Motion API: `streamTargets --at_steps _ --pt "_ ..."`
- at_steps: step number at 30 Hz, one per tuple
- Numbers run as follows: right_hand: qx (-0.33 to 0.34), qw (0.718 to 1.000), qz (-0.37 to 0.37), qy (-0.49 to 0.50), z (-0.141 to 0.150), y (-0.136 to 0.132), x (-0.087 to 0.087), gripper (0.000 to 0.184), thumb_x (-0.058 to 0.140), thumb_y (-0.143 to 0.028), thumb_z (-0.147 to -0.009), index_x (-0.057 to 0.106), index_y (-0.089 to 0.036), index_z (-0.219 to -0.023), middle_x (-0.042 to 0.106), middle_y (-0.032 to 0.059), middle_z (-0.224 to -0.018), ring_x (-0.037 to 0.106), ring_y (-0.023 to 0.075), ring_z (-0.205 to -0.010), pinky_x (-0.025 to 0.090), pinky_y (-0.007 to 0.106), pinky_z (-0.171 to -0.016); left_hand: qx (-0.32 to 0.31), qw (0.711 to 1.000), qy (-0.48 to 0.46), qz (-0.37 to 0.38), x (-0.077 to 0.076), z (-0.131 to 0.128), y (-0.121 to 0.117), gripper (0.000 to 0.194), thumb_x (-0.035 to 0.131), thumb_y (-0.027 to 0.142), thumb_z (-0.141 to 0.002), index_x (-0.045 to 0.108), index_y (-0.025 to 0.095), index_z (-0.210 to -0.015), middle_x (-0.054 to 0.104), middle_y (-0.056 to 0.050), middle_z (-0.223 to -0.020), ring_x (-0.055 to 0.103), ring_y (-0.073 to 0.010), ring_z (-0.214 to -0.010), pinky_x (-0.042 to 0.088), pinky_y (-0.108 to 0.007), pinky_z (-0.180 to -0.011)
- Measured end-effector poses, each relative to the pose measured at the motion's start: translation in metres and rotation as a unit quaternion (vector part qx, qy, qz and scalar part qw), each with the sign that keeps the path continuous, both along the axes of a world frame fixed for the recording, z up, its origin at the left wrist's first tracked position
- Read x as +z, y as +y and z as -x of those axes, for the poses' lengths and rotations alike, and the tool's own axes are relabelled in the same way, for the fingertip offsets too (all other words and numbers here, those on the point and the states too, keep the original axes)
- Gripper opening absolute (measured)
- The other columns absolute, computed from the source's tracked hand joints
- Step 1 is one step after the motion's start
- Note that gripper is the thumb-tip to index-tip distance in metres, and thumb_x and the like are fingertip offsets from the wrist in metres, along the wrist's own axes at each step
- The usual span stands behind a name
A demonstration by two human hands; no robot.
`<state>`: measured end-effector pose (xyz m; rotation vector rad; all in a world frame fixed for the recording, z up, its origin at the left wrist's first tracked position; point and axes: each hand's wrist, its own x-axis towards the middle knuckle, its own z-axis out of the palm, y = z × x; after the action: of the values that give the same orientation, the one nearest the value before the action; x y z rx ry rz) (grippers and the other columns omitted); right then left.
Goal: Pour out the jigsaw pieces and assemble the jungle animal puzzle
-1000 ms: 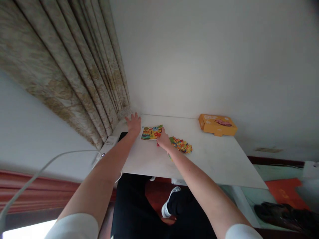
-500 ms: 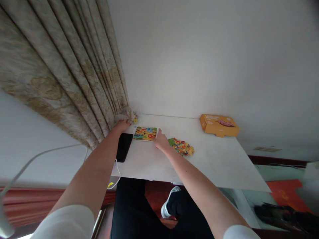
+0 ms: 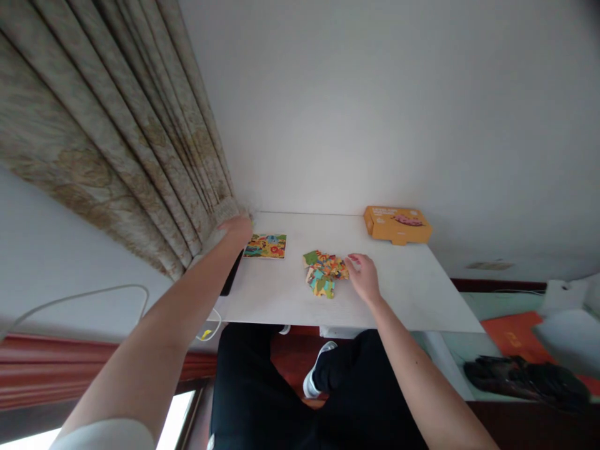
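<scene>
My left hand [image 3: 238, 229] is at the far left corner of the table, against a crumpled clear plastic bag [image 3: 228, 210]. Its fingers are blurred and partly hidden, so their grip cannot be made out. Just right of it lies a flat, colourful picture card [image 3: 267, 246] with a lion and other animals. My right hand [image 3: 364, 275] hovers at the right edge of a pile of jigsaw puzzle pieces [image 3: 323, 272], its fingers bent and apart, with nothing visible in them. A black phone [image 3: 230, 278] is mostly covered by my left forearm.
An orange box [image 3: 398, 226] stands at the back right of the white table [image 3: 407, 300], near the wall. A patterned curtain [image 3: 154, 137] hangs at the left. A white cable [image 3: 218, 322] loops over the front left edge.
My right hand has left the picture card and moved right, past the puzzle pieces. The pile now shows more pieces toward the front. My left hand remains by the plastic bag, slightly shifted.
</scene>
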<state>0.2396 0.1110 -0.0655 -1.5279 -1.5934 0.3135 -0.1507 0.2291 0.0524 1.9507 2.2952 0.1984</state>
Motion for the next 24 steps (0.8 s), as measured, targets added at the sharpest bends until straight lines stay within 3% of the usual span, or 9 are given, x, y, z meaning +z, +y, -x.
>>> streamTargets --at_steps 3,5,6,9,12,14,16,24 --pt "-0.032 0.998 0.016 0.06 -0.019 -0.007 -0.019 0.059 0.048 -0.071 -0.093 0.07 -0.017 -0.101 0.073 0.0161 -0.1 0.066 0.029 -0.094 0.053 0.046 -0.09 0.022 0.998 0.064 0.008 0.009 -0.043 -0.016 0.027 0.068 0.019 -0.088 0.074 0.006 -0.112 0.069 -0.029 -0.121 0.061 -0.0495 -0.124 0.04 -0.076 -0.102" --pt "-0.023 0.997 0.025 0.067 -0.018 -0.012 -0.025 0.062 0.048 -0.073 -0.093 0.069 -0.017 -0.106 0.073 0.0169 -0.105 0.067 0.0297 -0.099 0.052 0.046 -0.093 -0.021 0.997 0.071 -0.004 0.005 -0.078 -0.036 0.03 0.065 0.019 -0.091 0.072 0.013 -0.12 0.068 -0.023 -0.126 0.063 -0.0424 -0.123 0.043 -0.066 -0.106" --pt "-0.011 0.998 0.024 0.052 -0.016 -0.015 -0.025 0.062 0.048 -0.072 -0.093 0.069 -0.017 -0.109 0.073 0.0172 -0.109 0.067 0.0303 -0.103 0.051 0.047 -0.095 -0.077 0.995 0.061 -0.023 -0.002 -0.097 -0.049 0.032 0.064 0.022 -0.093 0.071 0.015 -0.124 0.068 -0.021 -0.126 0.064 -0.0395 -0.122 0.046 -0.06 -0.106" --pt "0.052 0.998 0.008 -0.043 -0.006 -0.022 -0.02 0.059 0.055 -0.067 -0.094 0.065 -0.018 -0.125 0.07 0.0171 -0.125 0.063 0.0319 -0.117 0.047 0.05 -0.103 -0.202 0.976 -0.044 -0.07 -0.041 -0.149 -0.093 0.037 0.06 0.038 -0.099 0.067 0.021 -0.132 0.067 -0.014 -0.132 0.067 -0.0298 -0.119 0.049 -0.045 -0.108" --pt "0.122 0.983 0.001 -0.138 -0.002 -0.027 -0.014 0.06 0.061 -0.062 -0.094 0.059 -0.021 -0.138 0.063 0.0169 -0.139 0.058 0.0324 -0.129 0.042 0.051 -0.109 -0.218 0.963 -0.106 -0.122 -0.086 -0.183 -0.131 0.046 0.06 0.043 -0.1 0.059 0.023 -0.141 0.06 -0.013 -0.146 0.057 -0.0286 -0.134 0.041 -0.048 -0.117" --pt "0.146 0.974 0.0 -0.175 -0.001 -0.028 -0.013 0.062 0.061 -0.059 -0.095 0.056 -0.021 -0.143 0.06 0.0171 -0.144 0.056 0.032 -0.132 0.041 0.05 -0.111 -0.215 0.959 -0.118 -0.142 -0.107 -0.191 -0.145 0.051 0.058 0.046 -0.1 0.055 0.023 -0.145 0.056 -0.013 -0.15 0.052 -0.0292 -0.14 0.035 -0.052 -0.122" --pt "0.147 0.97 0.001 -0.193 0.0 -0.027 -0.013 0.06 0.06 -0.057 -0.096 0.056 -0.02 -0.143 0.059 0.0173 -0.145 0.056 0.0318 -0.132 0.041 0.05 -0.111 -0.217 0.956 -0.124 -0.153 -0.117 -0.192 -0.152 0.05 0.054 0.046 -0.102 0.054 0.022 -0.146 0.055 -0.014 -0.151 0.05 -0.0286 -0.142 0.033 -0.051 -0.124" --pt "0.121 0.97 0.009 -0.209 0.007 -0.025 -0.012 0.052 0.049 -0.049 -0.103 0.054 -0.017 -0.145 0.063 0.0192 -0.136 0.057 0.0335 -0.126 0.044 0.052 -0.106 -0.22 0.96 -0.114 -0.133 -0.123 -0.184 -0.145 0.053 0.044 0.047 -0.105 0.051 0.02 -0.15 0.047 -0.016 -0.159 0.044 -0.0294 -0.148 0.035 -0.05 -0.123"
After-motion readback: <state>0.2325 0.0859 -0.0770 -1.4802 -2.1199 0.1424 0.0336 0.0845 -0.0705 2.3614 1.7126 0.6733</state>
